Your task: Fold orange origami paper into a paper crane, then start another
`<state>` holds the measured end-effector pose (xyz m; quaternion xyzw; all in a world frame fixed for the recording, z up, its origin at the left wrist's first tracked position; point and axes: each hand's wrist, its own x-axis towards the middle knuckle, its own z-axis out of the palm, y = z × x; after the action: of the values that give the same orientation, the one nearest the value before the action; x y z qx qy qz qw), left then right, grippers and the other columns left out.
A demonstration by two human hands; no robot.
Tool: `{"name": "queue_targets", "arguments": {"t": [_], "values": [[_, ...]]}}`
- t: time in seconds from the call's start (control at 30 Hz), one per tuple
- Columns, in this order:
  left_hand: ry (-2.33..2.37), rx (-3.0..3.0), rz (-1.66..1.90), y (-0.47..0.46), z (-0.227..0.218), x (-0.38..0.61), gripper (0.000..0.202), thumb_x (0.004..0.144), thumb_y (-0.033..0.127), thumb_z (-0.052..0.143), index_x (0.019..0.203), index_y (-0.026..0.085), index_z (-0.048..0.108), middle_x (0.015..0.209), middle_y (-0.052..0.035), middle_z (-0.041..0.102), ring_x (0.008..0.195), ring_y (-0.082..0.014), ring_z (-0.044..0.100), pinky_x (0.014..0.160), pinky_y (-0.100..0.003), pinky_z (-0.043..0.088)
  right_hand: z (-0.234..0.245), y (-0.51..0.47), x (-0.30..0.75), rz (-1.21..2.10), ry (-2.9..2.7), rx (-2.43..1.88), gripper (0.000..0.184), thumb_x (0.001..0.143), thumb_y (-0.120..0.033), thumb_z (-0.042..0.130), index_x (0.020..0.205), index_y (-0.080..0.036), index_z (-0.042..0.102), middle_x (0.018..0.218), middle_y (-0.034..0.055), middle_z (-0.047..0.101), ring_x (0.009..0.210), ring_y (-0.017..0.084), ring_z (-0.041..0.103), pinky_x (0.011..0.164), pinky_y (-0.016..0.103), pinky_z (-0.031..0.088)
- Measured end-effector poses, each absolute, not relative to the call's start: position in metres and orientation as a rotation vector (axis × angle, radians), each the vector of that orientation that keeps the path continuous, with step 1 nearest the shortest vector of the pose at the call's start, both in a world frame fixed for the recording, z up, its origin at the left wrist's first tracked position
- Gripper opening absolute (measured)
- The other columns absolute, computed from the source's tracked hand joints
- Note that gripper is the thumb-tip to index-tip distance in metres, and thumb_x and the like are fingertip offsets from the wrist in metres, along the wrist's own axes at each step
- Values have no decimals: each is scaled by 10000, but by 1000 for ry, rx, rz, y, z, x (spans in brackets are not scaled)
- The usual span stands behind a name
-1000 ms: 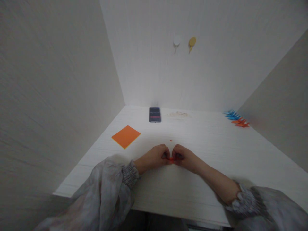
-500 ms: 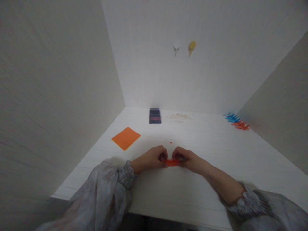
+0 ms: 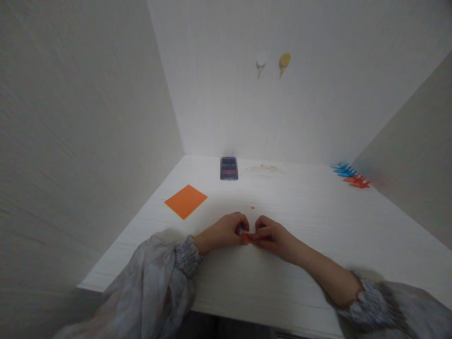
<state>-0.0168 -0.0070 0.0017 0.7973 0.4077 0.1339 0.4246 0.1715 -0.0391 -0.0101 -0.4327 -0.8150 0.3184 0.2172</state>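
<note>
Head view: The left hand (image 3: 226, 230) and the right hand (image 3: 273, 234) rest close together on the white bench (image 3: 318, 221), near its front edge. Each grip is pinched on one end of the folded orange paper (image 3: 249, 237), a small piece lying low against the bench surface between the fingertips. A tiny orange scrap (image 3: 252, 207) lies just beyond the hands. An orange paper square (image 3: 185, 201) lies flat to the left, well apart. A dark blurred object (image 3: 229, 168) stands near the back wall. Blue paper figures (image 3: 343, 169) and orange-red paper figures (image 3: 358, 182) sit in a row at the far right. Two wall hooks (image 3: 261, 60) are fixed above.
</note>
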Motion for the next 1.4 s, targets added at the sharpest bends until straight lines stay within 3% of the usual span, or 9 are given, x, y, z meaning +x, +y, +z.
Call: {"name": "queue_targets", "arguments": {"t": [0.27, 0.4, 0.7, 1.0, 1.17, 1.3, 1.4], "values": [[973, 2018, 398, -8, 3, -14, 232, 581, 197, 650, 795, 142, 580, 823, -4, 483, 614, -84, 454, 539, -200, 381, -11, -38, 179, 924, -2141, -1153, 145, 723, -254, 604, 858, -210, 633, 877, 32, 494, 736, 134, 498, 618, 245, 419], [928, 2061, 424, -7, 4, -13, 168, 593, 211, 656, 739, 139, 611, 885, -24, 488, 672, -96, 476, 601, -213, 408, -7, -42, 175, 819, -2153, -1159, 110, 706, -225, 602, 802, -182, 572, 892, 46, 489, 797, 155, 492, 687, 272, 425], [836, 1867, 548, -11, 6, -8, 184, 639, 185, 625, 801, 142, 550, 769, -1, 535, 636, -86, 478, 577, -214, 387, 0, -46, 173, 921, -2004, -1333, 24, 696, -180, 561, 714, -179, 544, 643, -10, 534, 595, 125, 456, 542, 241, 341], [610, 1216, 805, -18, 15, 6, 407, 544, 194, 738, 852, 138, 478, 746, 6, 584, 663, -90, 551, 657, -247, 415, -2, -41, 172, 1311, -1311, -1038, 223, 619, -286, 682, 709, -174, 511, 600, -39, 486, 537, 89, 431, 499, 215, 318], [698, 1167, 927, -17, 13, 10, 402, 557, 204, 725, 861, 130, 473, 706, -17, 620, 576, -104, 567, 580, -245, 417, 2, -41, 169, 1200, -1357, -1072, 182, 659, -310, 648, 731, -171, 557, 623, -13, 547, 571, 114, 483, 532, 231, 366], [733, 1165, 971, -14, 12, 9, 413, 575, 204, 705, 897, 150, 453, 710, -16, 630, 553, -107, 569, 557, -242, 416, 11, -45, 167, 846, -1645, -1146, 133, 736, -295, 570, 760, -177, 624, 729, 30, 606, 690, 154, 528, 654, 277, 404], [762, 1147, 986, -12, 11, 8, 421, 566, 184, 703, 888, 156, 432, 704, -12, 632, 535, -104, 565, 548, -241, 416, 14, -47, 165, 667, -1713, -1155, 161, 790, -291, 509, 820, -196, 636, 772, 41, 620, 718, 162, 543, 659, 285, 425]]}}
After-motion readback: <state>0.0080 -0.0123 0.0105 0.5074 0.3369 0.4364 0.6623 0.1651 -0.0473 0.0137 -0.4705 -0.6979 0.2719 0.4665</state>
